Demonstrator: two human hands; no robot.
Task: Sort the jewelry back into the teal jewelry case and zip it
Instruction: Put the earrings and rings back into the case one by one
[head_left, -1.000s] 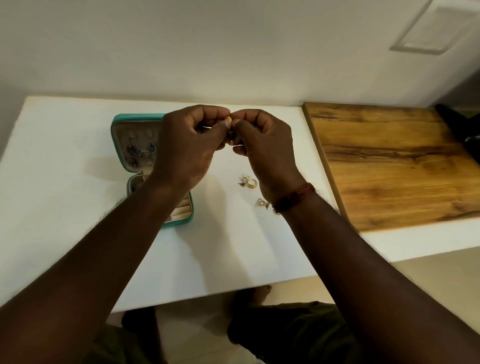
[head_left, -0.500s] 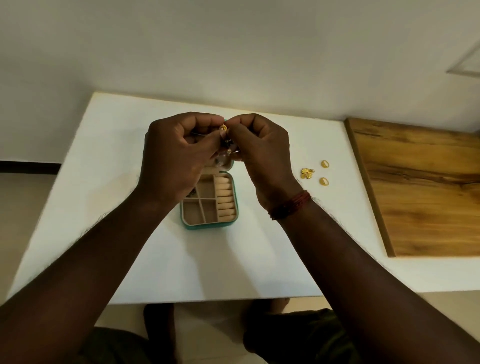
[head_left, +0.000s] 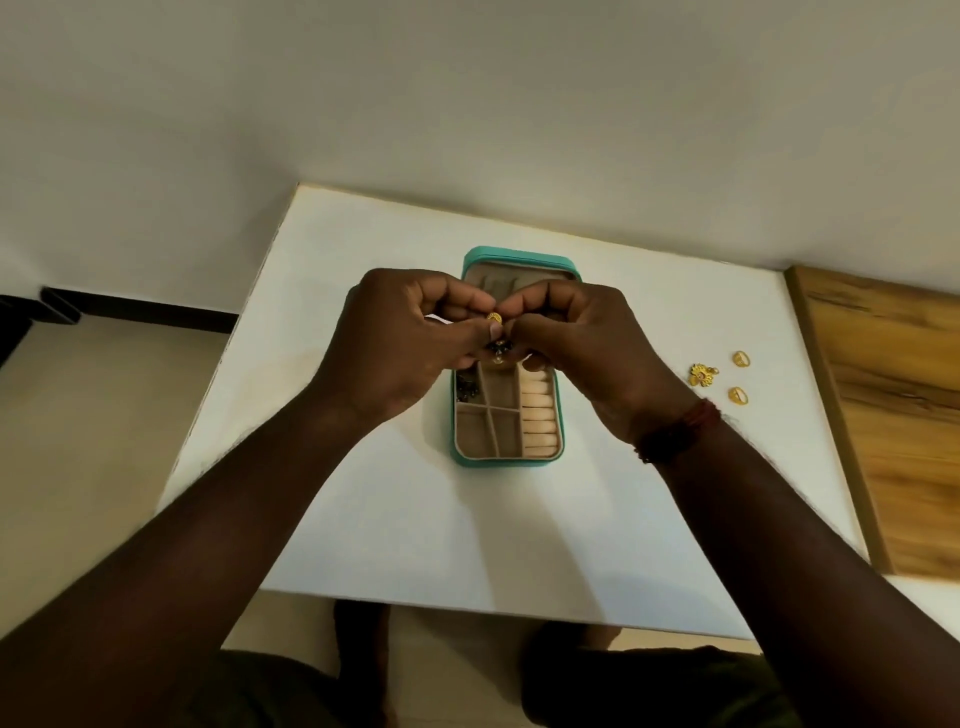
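The teal jewelry case (head_left: 506, 461) lies open on the white table (head_left: 415, 530), its beige compartments and ring rolls showing. Dark jewelry sits in its upper left compartment (head_left: 466, 388). Above the case my left hand (head_left: 400, 343) and my right hand (head_left: 582, 343) meet, fingertips together, both pinching one small earring (head_left: 494, 332) with a gold top and a dark dangling part. To the right on the table lie a gold flower-shaped piece (head_left: 702, 375) and two gold rings (head_left: 741, 358) (head_left: 737, 396).
A wooden board (head_left: 893, 415) lies along the table's right side. The wall stands just behind the table. My knees and the floor show below the table's front edge.
The view has swung left, so the case now lies centred under my hands and its lid shows behind them. My hands keep the same pinch on the earring.
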